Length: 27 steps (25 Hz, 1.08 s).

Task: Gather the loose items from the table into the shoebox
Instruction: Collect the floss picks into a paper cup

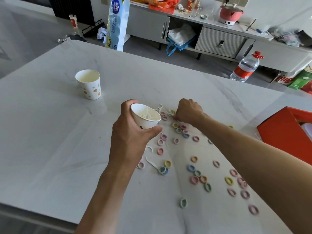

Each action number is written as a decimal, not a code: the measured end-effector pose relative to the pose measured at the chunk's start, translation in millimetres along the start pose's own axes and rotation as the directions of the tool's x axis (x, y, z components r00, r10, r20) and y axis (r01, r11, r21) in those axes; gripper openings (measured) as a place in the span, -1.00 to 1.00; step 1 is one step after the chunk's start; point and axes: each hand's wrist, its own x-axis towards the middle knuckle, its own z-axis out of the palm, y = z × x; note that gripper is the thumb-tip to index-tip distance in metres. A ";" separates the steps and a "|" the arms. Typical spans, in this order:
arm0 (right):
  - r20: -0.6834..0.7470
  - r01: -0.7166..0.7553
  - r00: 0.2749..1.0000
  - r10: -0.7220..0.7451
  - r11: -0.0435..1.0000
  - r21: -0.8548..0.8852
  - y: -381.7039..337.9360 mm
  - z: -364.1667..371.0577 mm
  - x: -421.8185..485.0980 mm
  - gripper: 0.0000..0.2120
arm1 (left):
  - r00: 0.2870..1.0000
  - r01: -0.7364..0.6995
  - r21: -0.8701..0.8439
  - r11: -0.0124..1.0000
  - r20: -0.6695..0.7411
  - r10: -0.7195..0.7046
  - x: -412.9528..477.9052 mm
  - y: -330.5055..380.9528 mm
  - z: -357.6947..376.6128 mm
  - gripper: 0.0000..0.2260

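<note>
White marbled stone forms the table (50, 149), the broadest thing in front of me. The orange shoebox (283, 132) sits at its edge, well to the right of the held paper cup (145, 118). The left grip (130, 134) is wrapped round that cup, which is tilted and has white floss picks inside. Just right of the cup, the right grip (189, 111) curls knuckles-up, fingertips down among the scatter; I cannot tell whether it pinches anything. A second paper cup (89, 85) stands upright well left of the held cup. Pastel hair ties (194, 179) lie strewn right of and nearer than the cup, with loose floss picks (152, 163) among them.
</note>
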 end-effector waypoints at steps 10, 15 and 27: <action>0.080 0.170 0.980 -0.182 0.976 0.136 40.4 1.0 -20.7 -0.78 | 1.000 0.001 -0.010 1.000 0.008 -0.001 -0.9 1.4 -0.8 -0.34; 0.117 0.174 0.975 -0.186 0.979 0.110 63.8 -1.3 -32.8 -0.72 | 1.000 0.003 -0.014 1.000 0.009 -0.003 -0.8 2.3 0.2 -0.35; -0.022 0.243 0.970 -0.244 0.969 -0.044 20.2 8.6 -11.5 -0.90 | 1.000 0.014 -0.009 1.000 0.009 -0.014 0.7 1.7 2.7 -0.34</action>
